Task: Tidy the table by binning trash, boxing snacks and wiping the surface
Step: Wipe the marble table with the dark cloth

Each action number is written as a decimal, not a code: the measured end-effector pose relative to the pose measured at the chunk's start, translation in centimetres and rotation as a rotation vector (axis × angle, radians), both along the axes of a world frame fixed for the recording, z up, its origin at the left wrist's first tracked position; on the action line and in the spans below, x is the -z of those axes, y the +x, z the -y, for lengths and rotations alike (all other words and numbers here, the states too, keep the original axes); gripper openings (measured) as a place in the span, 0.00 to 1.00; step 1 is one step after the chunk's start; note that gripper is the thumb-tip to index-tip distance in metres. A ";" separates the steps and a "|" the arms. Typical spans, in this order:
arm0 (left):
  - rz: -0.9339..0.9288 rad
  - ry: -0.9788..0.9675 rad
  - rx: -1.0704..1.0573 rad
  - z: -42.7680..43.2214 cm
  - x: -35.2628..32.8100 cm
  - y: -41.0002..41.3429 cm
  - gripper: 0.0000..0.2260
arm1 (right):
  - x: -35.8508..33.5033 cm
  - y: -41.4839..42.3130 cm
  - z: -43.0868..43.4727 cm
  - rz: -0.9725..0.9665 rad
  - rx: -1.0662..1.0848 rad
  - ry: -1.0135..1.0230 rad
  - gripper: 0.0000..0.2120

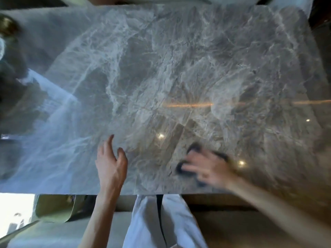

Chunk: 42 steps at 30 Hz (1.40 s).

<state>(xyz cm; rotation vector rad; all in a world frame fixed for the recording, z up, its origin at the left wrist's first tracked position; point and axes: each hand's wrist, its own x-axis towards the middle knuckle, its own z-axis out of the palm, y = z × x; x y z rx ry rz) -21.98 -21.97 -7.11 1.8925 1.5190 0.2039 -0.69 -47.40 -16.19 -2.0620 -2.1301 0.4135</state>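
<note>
A glossy grey marble table (pixel 161 59) fills most of the view. My right hand (pixel 207 169) lies flat on a dark cloth (pixel 194 148) near the table's front edge, right of centre; both are motion-blurred. The cloth shows as dark patches around my spread fingers. My left hand (pixel 112 161) hovers over the front edge, left of centre, with fingers relaxed and slightly apart, holding nothing.
A blurred brass-coloured object (pixel 8 27) sits at the far left edge. Below the front edge are my light trousers (pixel 152 221), an olive-green seat (pixel 53 208) at the left and a pale floor. Ceiling lights reflect on the marble.
</note>
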 end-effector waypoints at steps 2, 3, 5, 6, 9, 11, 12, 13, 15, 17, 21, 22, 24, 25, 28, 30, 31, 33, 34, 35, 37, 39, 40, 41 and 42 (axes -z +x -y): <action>-0.263 -0.093 0.062 0.5 1.9 0.6 0.25 | 0.2 9.3 -2.3 0.047 0.433 0.053 0.25; -0.355 -0.165 0.054 0.9 2.9 0.9 0.25 | 0.3 13.3 -4.4 0.117 0.661 0.077 0.24; -0.377 -0.237 -0.005 1.3 4.3 1.4 0.25 | 0.5 17.6 -11.0 0.136 1.024 0.036 0.24; -0.347 -0.216 -0.033 1.6 4.7 1.4 0.25 | 0.5 17.0 -14.7 0.104 1.088 0.057 0.24; -0.152 -0.102 -0.163 1.2 4.5 0.5 0.26 | 1.3 6.5 -23.1 0.076 0.721 0.206 0.20; -0.011 -0.052 -0.291 0.3 3.1 -0.7 0.26 | 1.3 -5.5 -23.5 -0.033 0.301 0.253 0.21; 0.007 -0.039 -0.330 0.1 2.1 -1.7 0.27 | 1.1 -11.1 -22.2 -0.121 0.118 0.218 0.22; 0.011 -0.038 -0.342 -0.1 0.9 -2.7 0.27 | 0.7 -15.6 -20.2 -0.195 -0.034 0.163 0.20; 0.022 -0.047 -0.331 -0.6 -1.9 -4.5 0.26 | 0.1 -20.6 -15.9 -0.364 -0.227 0.023 0.16; 0.041 -0.070 -0.329 -0.7 -4.6 -6.3 0.25 | -0.7 -22.0 -13.6 -0.500 -0.288 -0.069 0.16; 0.144 -0.232 -0.371 -0.6 -8.8 -9.0 0.23 | -5.9 -20.3 -13.1 -0.781 -0.092 -0.602 0.15; 0.186 -0.280 -0.362 -0.7 -9.6 -9.5 0.22 | -7.1 -19.7 -13.4 -0.974 0.062 -0.724 0.14; 0.261 -0.373 -0.335 -1.2 -11.1 -10.2 0.20 | -9.3 -18.0 -14.3 -1.369 0.403 -0.889 0.15; 0.291 -0.418 -0.331 -1.5 -11.9 -10.4 0.20 | -10.8 -17.1 -15.0 -1.542 0.533 -0.941 0.16; 0.360 -0.548 -0.292 -2.1 -14.1 -11.1 0.23 | -15.5 -15.0 -17.7 -1.918 0.643 -0.938 0.20; 0.450 -0.653 -0.237 -2.4 -15.2 -11.4 0.23 | -18.7 -14.5 -19.8 -2.013 0.565 -0.924 0.29; 0.509 -0.706 -0.223 -2.6 -15.6 -11.4 0.21 | -20.2 -14.4 -20.7 -2.063 0.519 -0.941 0.34; 0.619 -0.760 -0.211 -3.6 -16.2 -11.6 0.20 | -22.2 -14.3 -22.5 -2.118 0.439 -0.990 0.42; 0.663 -0.751 -0.207 -4.2 -16.6 -11.6 0.19 | -23.0 -14.3 -23.2 -2.129 0.419 -1.009 0.44; 0.699 -0.720 -0.202 -5.0 -17.0 -11.6 0.17 | -23.8 -14.4 -23.9 -2.145 0.398 -1.013 0.47; 0.692 -0.615 -0.204 -6.9 -17.5 -11.5 0.14 | -24.5 -14.5 -25.1 -2.184 0.385 -0.997 0.50; 0.640 -0.523 -0.227 -9.3 -17.7 -11.3 0.11 | -24.7 -14.8 -26.4 -2.242 0.418 -0.966 0.53; 0.607 -0.484 -0.240 -10.6 -17.6 -11.2 0.10 | -24.5 -14.9 -27.2 -2.288 0.443 -0.941 0.53; 0.576 -0.448 -0.256 -12.0 -17.5 -11.2 0.08 | -24.3 -15.1 -28.2 -2.334 0.455 -0.915 0.54; 0.549 -0.417 -0.267 -13.5 -17.4 -11.2 0.08 | -24.1 -15.3 -29.2 -2.355 0.476 -0.882 0.53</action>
